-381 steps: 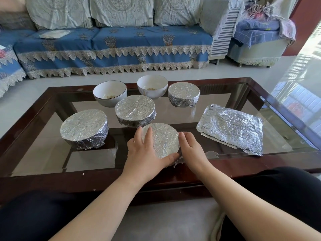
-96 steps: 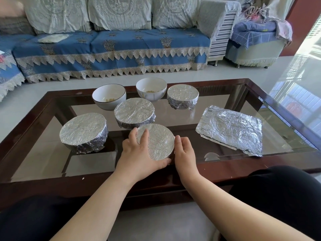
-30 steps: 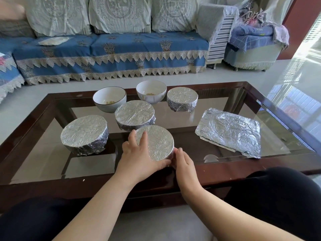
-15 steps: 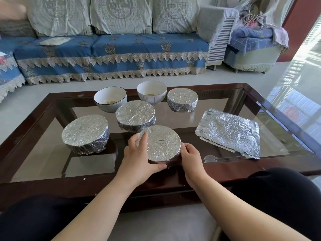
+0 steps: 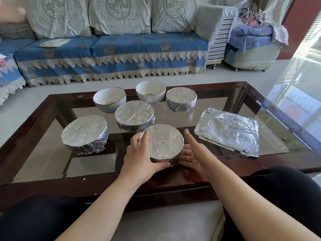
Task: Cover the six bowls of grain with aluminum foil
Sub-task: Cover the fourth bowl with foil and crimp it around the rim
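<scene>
We see the nearest foil-covered bowl (image 5: 165, 142) standing close to the glass coffee table's (image 5: 271, 108) near wooden edge, touching a second covered bowl (image 5: 134, 117) behind it. Bare glass lies to its right, before the spare foil sheets (image 5: 229, 130). Our left hand (image 5: 140, 158) curls round the bowl's left side, gripping it. Our right hand (image 5: 194, 156) spreads wide, fingers straight, palm at the bowl's right wall. Two uncovered bowls (image 5: 109, 99) sit at the far edge.
</scene>
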The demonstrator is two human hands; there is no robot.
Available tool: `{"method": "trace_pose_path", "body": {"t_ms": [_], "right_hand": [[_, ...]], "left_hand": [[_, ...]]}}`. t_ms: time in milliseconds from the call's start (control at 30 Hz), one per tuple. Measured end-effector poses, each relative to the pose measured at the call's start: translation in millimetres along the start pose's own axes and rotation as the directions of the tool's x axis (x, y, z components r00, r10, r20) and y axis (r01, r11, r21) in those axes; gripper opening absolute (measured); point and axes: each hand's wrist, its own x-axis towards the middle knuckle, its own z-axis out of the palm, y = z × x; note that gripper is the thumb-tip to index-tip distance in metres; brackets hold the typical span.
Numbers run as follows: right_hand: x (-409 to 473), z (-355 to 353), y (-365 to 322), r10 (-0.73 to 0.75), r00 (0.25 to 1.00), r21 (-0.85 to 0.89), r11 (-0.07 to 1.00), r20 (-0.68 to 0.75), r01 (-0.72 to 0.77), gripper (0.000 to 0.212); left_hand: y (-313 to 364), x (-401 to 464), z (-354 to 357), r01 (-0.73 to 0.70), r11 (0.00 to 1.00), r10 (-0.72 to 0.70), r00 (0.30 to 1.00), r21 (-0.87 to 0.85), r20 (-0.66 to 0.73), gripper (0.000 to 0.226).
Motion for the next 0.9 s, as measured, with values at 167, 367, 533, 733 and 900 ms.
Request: {"method": "trace_pose_path", "body": {"t_ms": [167,367,533,733,900], "right_hand": [[-10.6,-4.9,-11.5,0.006,0.989,-0.055,0.998,0.147,0.002,0.047],[-2.8,-6.7,-12.7,-0.020,0.996,0.023,1.000,0.091,0.018,0.027],[8.8,-12.9,-19.7,0.001,0.998,0.044,0.999,0.060,-0.004,0.030],[23.8,-20.3,-22.8,-0.039,0.999,0.072,0.997,-0.024,0.041,0.029],[33.6,-24.9,-26.6,-0.090,0.986,0.175,0.978,-0.139,0.114,0.026]], "left_hand": [[-1.2,0.9,4.3,-0.002,0.999,0.001,1.000,-0.032,-0.005,0.129],[-5.0,1.7,11.8,-0.017,0.992,0.015,1.000,-0.122,-0.018,0.129],[-7.3,6.9,18.3,-0.039,0.971,0.037,0.999,-0.238,-0.015,0.121],[-2.2,12.3,16.3,0.047,0.918,-0.062,0.998,-0.393,-0.025,0.098],[-5.8,19.0,14.8,0.146,0.844,-0.169,0.986,-0.516,0.002,0.086]]}}
